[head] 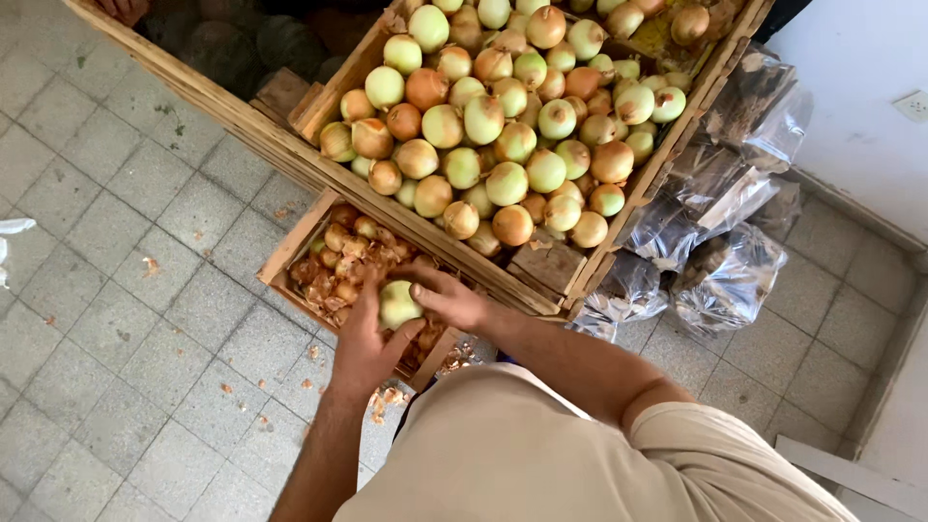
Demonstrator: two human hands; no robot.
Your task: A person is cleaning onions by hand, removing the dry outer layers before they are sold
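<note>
Two bare hands meet over a pale green-white onion (397, 304), seen from above by the person's own head camera. Nearest the viewer is a beige shirt (541, 454), with both forearms reaching away from it. The left hand (365, 343) cups the onion from below and the side, fingers curled around it. The right hand (447, 295) comes in from the other side, its fingers bent against the top of the onion; both hands are closed on it.

The onion is held just above a low wooden crate (290, 253) on the floor, which is filled with dry brown onion skins (340, 263). More flakes of skin lie scattered on the grey tiled floor (126, 242) beside it.

Beyond, resting above the low crate, a large wooden crate (619, 232) holds a heap of peeled and golden onions (503, 126). To its right, crumpled clear plastic bags (715, 222) lie against a white wall (851, 106).
</note>
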